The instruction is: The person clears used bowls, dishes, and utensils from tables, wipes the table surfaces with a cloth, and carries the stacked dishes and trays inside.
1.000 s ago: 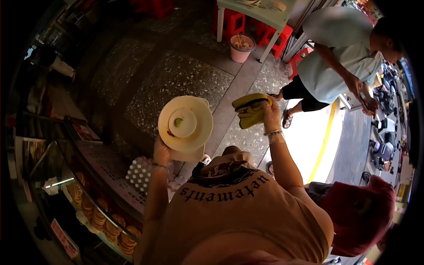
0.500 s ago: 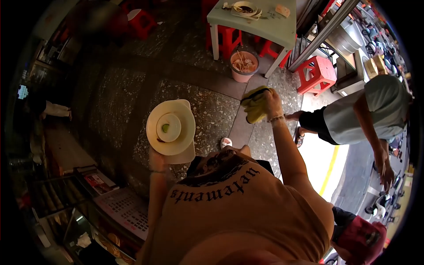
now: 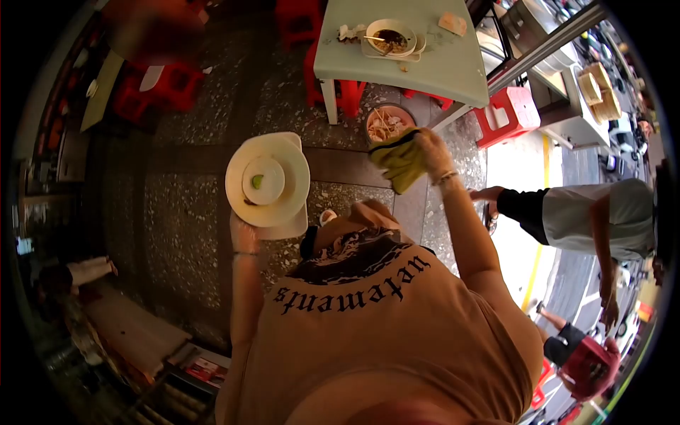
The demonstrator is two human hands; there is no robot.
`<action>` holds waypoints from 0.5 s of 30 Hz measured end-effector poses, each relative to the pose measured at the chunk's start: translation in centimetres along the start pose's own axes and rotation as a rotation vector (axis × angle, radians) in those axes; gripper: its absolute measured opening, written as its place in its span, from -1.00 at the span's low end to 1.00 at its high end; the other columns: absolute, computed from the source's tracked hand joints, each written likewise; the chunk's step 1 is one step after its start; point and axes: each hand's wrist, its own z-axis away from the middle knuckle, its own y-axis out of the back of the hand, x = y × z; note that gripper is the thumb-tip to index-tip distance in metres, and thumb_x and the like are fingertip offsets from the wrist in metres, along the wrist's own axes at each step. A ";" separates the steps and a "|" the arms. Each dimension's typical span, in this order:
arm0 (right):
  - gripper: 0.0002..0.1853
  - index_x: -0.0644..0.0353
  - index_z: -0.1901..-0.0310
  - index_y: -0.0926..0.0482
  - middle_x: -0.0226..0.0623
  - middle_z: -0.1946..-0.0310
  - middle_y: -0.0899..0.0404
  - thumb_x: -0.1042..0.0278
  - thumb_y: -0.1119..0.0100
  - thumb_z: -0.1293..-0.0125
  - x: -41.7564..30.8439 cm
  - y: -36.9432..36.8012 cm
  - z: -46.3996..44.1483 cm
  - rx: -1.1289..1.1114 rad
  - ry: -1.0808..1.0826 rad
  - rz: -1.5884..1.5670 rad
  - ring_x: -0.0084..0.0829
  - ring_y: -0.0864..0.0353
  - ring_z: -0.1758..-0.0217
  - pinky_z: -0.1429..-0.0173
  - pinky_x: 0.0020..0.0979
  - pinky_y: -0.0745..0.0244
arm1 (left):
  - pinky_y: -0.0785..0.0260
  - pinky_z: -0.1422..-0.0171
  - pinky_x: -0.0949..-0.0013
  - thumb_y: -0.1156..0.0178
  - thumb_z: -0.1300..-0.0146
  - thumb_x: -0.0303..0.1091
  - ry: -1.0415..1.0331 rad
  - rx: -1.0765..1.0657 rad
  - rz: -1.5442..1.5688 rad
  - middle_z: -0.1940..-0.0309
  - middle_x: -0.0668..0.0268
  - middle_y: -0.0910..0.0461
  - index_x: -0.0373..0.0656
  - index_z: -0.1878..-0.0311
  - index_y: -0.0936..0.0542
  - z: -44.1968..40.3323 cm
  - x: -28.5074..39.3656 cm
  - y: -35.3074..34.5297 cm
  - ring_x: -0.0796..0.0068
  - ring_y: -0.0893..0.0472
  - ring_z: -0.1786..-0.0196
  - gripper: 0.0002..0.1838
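My left hand [image 3: 244, 234] is closed on the near edge of a pale tray [image 3: 283, 228]. On the tray sits a wide cream bowl [image 3: 301, 177] with a smaller bowl [image 3: 276, 168] nested inside, a green bit like lime [image 3: 257, 182] in it and some dark residue beside it. My right hand [image 3: 432, 152], held out to the right, grips a folded yellow-green cloth [image 3: 400, 166] with a dark edge. The cloth hangs down and partly overlaps a pink bin [image 3: 370, 127] holding used chopsticks and crumpled paper.
Ahead is a pale green table [image 3: 397, 74] with a bowl of dark leftovers [image 3: 392, 39], crumpled tissue [image 3: 352, 32] and a paper piece [image 3: 452, 24]. Red stools [image 3: 506, 117] stand around. A person in a grey shirt [image 3: 584, 219] is at right; another in dark red [image 3: 591, 368] stands farther off.
The table and bin appear nearer, and the view has shifted. Both hands still hold the tray with bowls and the cloth. The person in grey appears farther right.
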 end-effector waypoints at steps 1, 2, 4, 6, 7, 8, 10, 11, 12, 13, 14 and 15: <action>-0.69 0.29 0.02 -0.49 -0.35 0.24 -0.56 0.27 -0.03 -0.30 1.7 2.5 -3.1 -0.031 0.078 -0.073 -0.58 -0.49 0.22 0.14 -0.52 -0.45 | -0.40 -0.09 0.41 0.15 -0.39 -0.35 -0.101 -0.112 -0.320 -0.02 0.17 -0.46 -0.36 -0.13 -0.34 -2.9 1.6 -0.8 0.42 -0.50 0.00 -0.66; -0.70 0.26 0.06 -0.52 -0.37 0.29 -0.56 0.23 -0.07 -0.30 0.1 4.0 -4.5 0.113 0.066 0.019 -0.60 -0.48 0.27 0.22 -0.53 -0.43 | -0.39 -0.08 0.41 0.15 -0.40 -0.35 -0.073 -0.086 -0.322 -0.02 0.19 -0.48 -0.34 -0.13 -0.35 -6.2 3.1 -2.7 0.43 -0.50 0.00 -0.66; -0.69 0.27 0.05 -0.52 -0.35 0.30 -0.56 0.22 -0.09 -0.29 -1.1 7.6 -6.8 0.314 0.135 0.073 -0.56 -0.46 0.29 0.21 -0.51 -0.42 | -0.39 -0.07 0.41 0.13 -0.39 -0.36 -0.100 -0.145 -0.370 -0.01 0.19 -0.48 -0.34 -0.11 -0.36 -12.8 3.9 -3.7 0.43 -0.50 0.00 -0.67; -0.69 0.28 0.10 -0.52 -0.36 0.33 -0.55 0.20 -0.12 -0.26 -3.6 10.4 -9.3 0.500 0.159 0.088 -0.54 -0.46 0.30 0.20 -0.49 -0.41 | -0.39 -0.06 0.41 0.11 -0.38 -0.36 -0.147 -0.188 -0.390 0.00 0.20 -0.49 -0.34 -0.10 -0.37 -19.2 4.5 -6.5 0.42 -0.50 0.01 -0.68; -0.73 0.27 0.15 -0.51 -0.37 0.37 -0.54 0.22 -0.12 -0.26 -5.6 10.8 -10.7 0.562 0.174 0.037 -0.53 -0.45 0.31 0.22 -0.48 -0.40 | -0.38 -0.07 0.41 0.06 -0.36 -0.36 -0.103 -0.197 -0.335 0.00 0.20 -0.49 -0.34 -0.09 -0.37 -21.9 5.6 -8.4 0.42 -0.50 0.01 -0.68; -0.74 0.26 0.16 -0.51 -0.37 0.38 -0.53 0.22 -0.11 -0.26 -7.6 10.6 -11.9 0.640 0.191 0.045 -0.53 -0.46 0.30 0.20 -0.48 -0.41 | -0.38 -0.07 0.41 0.01 -0.34 -0.36 -0.057 -0.201 -0.284 0.00 0.20 -0.49 -0.34 -0.09 -0.37 -24.2 6.3 -9.6 0.41 -0.50 0.01 -0.68; -0.74 0.25 0.17 -0.51 -0.36 0.38 -0.53 0.22 -0.10 -0.27 -10.7 10.4 -16.3 0.717 0.225 0.049 -0.53 -0.47 0.28 0.18 -0.47 -0.41 | -0.37 -0.07 0.41 -0.04 -0.31 -0.37 -0.283 -0.277 -0.524 0.00 0.20 -0.49 -0.34 -0.08 -0.37 -30.5 5.1 -11.0 0.40 -0.50 0.01 -0.67; -0.68 0.28 0.12 -0.51 -0.26 0.29 -0.55 0.19 -0.03 -0.28 -11.5 10.3 -18.4 0.798 0.258 0.027 -0.44 -0.50 0.21 0.10 -0.43 -0.42 | -0.37 -0.07 0.42 -0.08 -0.29 -0.37 -0.521 -0.351 -0.763 0.00 0.19 -0.49 -0.34 -0.07 -0.37 -32.5 6.2 -12.7 0.39 -0.51 0.01 -0.65; -0.62 0.32 0.07 -0.50 -0.16 0.19 -0.56 0.15 0.04 -0.30 -12.0 10.0 -20.5 0.889 0.281 0.000 -0.35 -0.53 0.13 0.02 -0.38 -0.42 | -0.37 -0.08 0.42 -0.12 -0.26 -0.37 -0.436 -0.296 -0.740 -0.01 0.18 -0.49 -0.35 -0.09 -0.37 -34.4 7.4 -14.9 0.38 -0.50 0.01 -0.62; -0.62 0.32 0.07 -0.50 -0.16 0.19 -0.56 0.15 0.04 -0.30 -12.0 10.3 -23.3 0.909 0.277 -0.011 -0.35 -0.53 0.13 0.02 -0.38 -0.42 | -0.37 -0.08 0.42 -0.12 -0.26 -0.37 -0.445 -0.316 -0.748 -0.01 0.18 -0.49 -0.35 -0.09 -0.37 -37.0 8.0 -16.9 0.38 -0.50 0.01 -0.62; -0.73 0.27 0.10 -0.50 -0.15 0.21 -0.55 0.29 0.05 -0.28 -11.6 11.1 -26.2 0.982 0.350 0.363 -0.28 -0.53 0.13 0.02 -0.34 -0.44 | -0.36 -0.08 0.41 -0.12 -0.26 -0.36 -0.355 -0.306 -0.682 -0.01 0.18 -0.49 -0.35 -0.09 -0.37 -39.5 8.2 -18.7 0.38 -0.50 0.00 -0.61; -0.81 0.22 0.14 -0.49 -0.15 0.22 -0.53 0.42 0.05 -0.27 -12.3 10.8 -28.3 1.024 0.407 0.750 -0.20 -0.53 0.13 0.03 -0.31 -0.46 | -0.36 -0.09 0.41 -0.12 -0.26 -0.36 -0.258 -0.295 -0.618 -0.02 0.18 -0.49 -0.34 -0.09 -0.37 -41.7 8.4 -20.2 0.38 -0.50 0.00 -0.61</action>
